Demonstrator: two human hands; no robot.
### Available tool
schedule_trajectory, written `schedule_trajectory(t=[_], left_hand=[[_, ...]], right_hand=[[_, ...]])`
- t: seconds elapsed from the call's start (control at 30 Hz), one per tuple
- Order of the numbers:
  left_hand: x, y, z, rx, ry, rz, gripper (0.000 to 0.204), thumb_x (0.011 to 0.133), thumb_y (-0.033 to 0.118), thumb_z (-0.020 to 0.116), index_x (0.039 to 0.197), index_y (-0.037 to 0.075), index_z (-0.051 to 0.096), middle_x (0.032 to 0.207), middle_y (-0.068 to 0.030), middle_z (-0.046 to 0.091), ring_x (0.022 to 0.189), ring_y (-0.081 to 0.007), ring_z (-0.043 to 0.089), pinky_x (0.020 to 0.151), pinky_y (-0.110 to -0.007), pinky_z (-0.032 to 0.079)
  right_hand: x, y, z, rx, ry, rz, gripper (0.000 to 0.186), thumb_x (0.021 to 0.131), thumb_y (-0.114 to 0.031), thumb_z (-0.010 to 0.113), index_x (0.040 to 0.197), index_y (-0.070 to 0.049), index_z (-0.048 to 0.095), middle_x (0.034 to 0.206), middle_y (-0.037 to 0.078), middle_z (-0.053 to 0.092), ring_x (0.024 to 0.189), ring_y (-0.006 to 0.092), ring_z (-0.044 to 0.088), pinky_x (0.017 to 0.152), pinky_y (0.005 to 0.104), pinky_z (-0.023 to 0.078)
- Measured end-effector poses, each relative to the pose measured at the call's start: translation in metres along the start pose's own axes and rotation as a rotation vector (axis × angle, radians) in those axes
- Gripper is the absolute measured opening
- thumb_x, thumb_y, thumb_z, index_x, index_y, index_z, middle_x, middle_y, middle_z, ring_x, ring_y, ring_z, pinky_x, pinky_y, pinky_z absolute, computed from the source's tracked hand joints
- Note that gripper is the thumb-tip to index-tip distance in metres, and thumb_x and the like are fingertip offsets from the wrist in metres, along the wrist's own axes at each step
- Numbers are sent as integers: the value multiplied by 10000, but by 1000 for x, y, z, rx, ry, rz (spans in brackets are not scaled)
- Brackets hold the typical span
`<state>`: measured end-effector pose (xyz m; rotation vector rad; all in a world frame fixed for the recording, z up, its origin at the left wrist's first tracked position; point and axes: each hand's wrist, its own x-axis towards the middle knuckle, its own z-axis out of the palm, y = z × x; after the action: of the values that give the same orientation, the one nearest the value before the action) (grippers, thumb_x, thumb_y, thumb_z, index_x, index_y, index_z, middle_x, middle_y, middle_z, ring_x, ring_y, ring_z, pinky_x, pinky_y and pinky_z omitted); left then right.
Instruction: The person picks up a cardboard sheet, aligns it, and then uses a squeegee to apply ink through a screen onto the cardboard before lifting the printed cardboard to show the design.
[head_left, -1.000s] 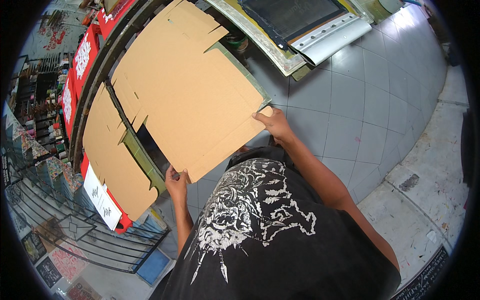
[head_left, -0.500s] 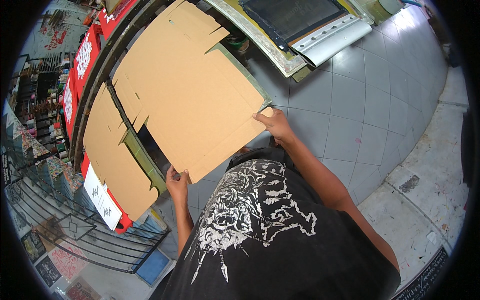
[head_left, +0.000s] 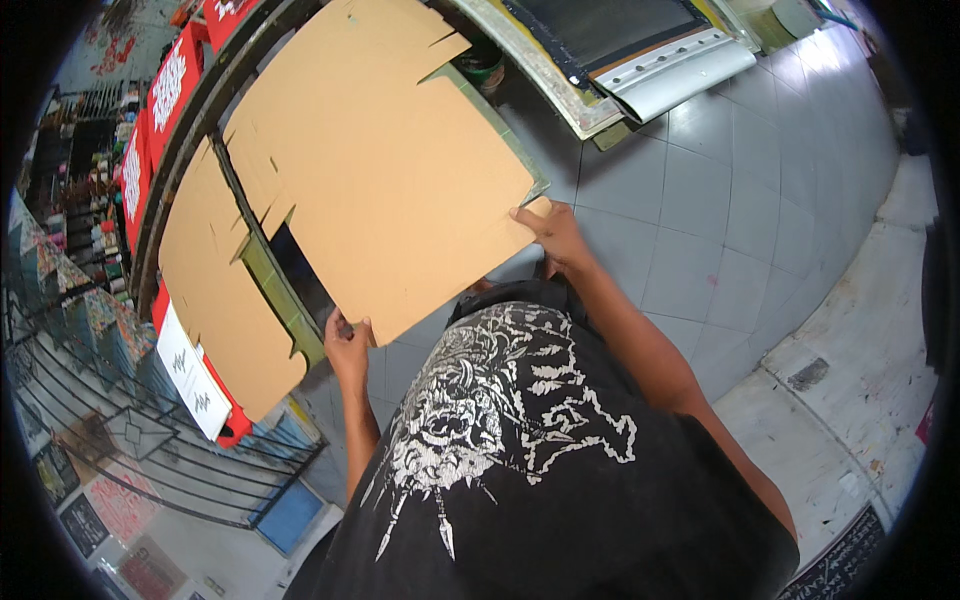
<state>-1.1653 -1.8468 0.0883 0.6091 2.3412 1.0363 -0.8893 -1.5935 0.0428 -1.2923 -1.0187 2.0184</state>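
Pinching the near-right corner of a slotted tan cardboard sheet (head_left: 370, 170) with the right hand (head_left: 558, 236), under thumb and over fingers, touching the near-left corner with the left hand (head_left: 347, 350), with thumb and forefinger parted, with firmness there impossible to tell, above a green-edged board (head_left: 508, 133).

Cardboard (head_left: 385, 180) partly hides the hands (head_left: 347, 352) (head_left: 562, 238); top edge crops the screen frame (head_left: 592, 120).

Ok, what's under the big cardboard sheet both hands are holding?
A strip of green board peeks out past the right edge of the cardboard sheet. Whatever else lies beneath is covered by the sheet and can't be seen.
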Motion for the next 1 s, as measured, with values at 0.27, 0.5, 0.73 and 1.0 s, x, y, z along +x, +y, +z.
schedule_trajectory(t=[0.27, 0.5, 0.73, 1.0], left_hand=[[-24, -12, 9, -444, -71, -9, 670, 847, 15, 603, 1424, 8, 261, 1277, -164, 516, 1110, -210, 545, 896, -321, 457], [-36, -40, 25, -925, 6, -254, 584, 864, 34, 608, 1369, 62, 316, 1117, -81, 616, 987, -135, 587, 785, -269, 470], [-40, -38, 31, -1041, 13, -237, 564, 881, 12, 557, 1379, 30, 294, 1152, -82, 610, 1020, -144, 587, 816, -281, 472], [-38, -47, 36, -1122, 19, -209, 585, 883, -21, 536, 1394, -4, 253, 1144, -136, 609, 1044, -198, 591, 855, -326, 485]], right_hand=[[3, 10, -5, 16, 15, 7, 224, 792, -172, 726, 893, -5, 617, 776, 36, 628, 702, 102, 607, 616, 255, 476], [-4, 0, 8, 50, 21, -2, 309, 830, -166, 687, 1047, 20, 570, 935, 88, 638, 825, 167, 639, 713, 284, 520], [2, 1, 2, -24, 18, 13, 362, 845, -166, 666, 1118, 22, 519, 1041, 97, 613, 903, 190, 631, 770, 312, 529], [0, -1, 3, -67, 23, 27, 367, 853, -177, 659, 1135, 13, 518, 1064, 93, 609, 960, 199, 616, 810, 343, 521]])
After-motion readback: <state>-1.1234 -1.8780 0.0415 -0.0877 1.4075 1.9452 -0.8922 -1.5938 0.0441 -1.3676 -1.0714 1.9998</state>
